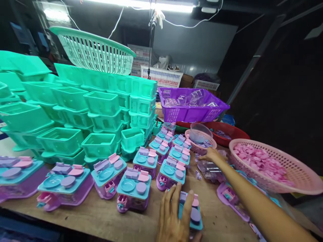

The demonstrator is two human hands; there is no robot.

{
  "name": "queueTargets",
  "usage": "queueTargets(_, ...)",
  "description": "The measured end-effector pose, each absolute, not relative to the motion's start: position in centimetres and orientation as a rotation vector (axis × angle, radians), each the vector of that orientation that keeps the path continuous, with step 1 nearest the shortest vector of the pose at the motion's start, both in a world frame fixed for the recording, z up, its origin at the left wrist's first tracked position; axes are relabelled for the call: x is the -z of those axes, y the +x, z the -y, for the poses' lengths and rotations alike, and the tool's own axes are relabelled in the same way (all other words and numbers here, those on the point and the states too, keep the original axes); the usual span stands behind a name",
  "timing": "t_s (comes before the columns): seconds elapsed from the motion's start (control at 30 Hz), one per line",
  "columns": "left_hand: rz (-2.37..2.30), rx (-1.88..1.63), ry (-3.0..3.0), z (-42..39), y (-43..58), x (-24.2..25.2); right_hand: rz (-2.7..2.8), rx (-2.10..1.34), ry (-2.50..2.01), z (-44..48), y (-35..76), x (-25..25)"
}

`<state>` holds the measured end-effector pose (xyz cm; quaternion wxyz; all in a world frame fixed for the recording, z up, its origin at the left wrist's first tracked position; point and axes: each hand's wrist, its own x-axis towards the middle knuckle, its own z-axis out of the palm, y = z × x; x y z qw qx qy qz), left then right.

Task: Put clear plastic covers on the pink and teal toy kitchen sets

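Note:
My left hand (174,218) lies flat on top of a toy kitchen unit (194,215) with a blue top and lilac discs, at the near edge of the wooden table (101,215). My right hand (213,155) reaches far forward, its fingers at a small pink basket (200,143) with a clear tub in it, just above a pile of clear plastic pieces (210,169). Whether it grips anything is hidden. Several finished toy units (133,188) stand in rows across the table.
Stacks of green plastic shells (101,104) fill the left, topped by a green basket (93,50). A purple basket (191,104) of clear parts sits behind, over a red basin (227,132). A large pink basket (272,164) of pink discs is at right.

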<state>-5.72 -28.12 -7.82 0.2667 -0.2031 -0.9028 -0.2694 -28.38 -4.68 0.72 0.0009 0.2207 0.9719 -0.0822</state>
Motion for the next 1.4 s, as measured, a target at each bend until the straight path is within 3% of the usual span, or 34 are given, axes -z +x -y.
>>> queueTargets(0.13,2.434,0.788,-0.539,28.3,-5.8,8.0,-2.982,0.579,0.734,4.9,-28.0,-2.2)
queueTargets(0.37,2.400,1.106,-0.626,30.1,-6.6,7.6,-2.839,1.613,0.348,5.4,-23.6,-5.9)
queueTargets(0.57,2.301,1.361,-0.616,30.3,-7.0,4.9,-2.448,1.981,0.181,8.2,-15.4,-7.0)
queueTargets(0.77,2.153,1.381,-0.830,30.2,-7.0,1.4,-2.716,1.582,-0.056,11.4,-7.8,-5.5)
queueTargets(0.97,2.149,1.685,-0.872,32.2,-5.7,1.6,-2.600,1.429,-0.277,10.0,-4.5,-4.6)
queueTargets(1.23,2.447,1.659,-0.841,33.3,-6.1,5.8,-3.012,1.332,0.314,10.7,-6.1,-3.3)
queueTargets(1.4,2.435,1.604,-0.669,30.7,-4.7,8.5,-3.134,1.102,0.234,11.5,-5.4,-1.9)
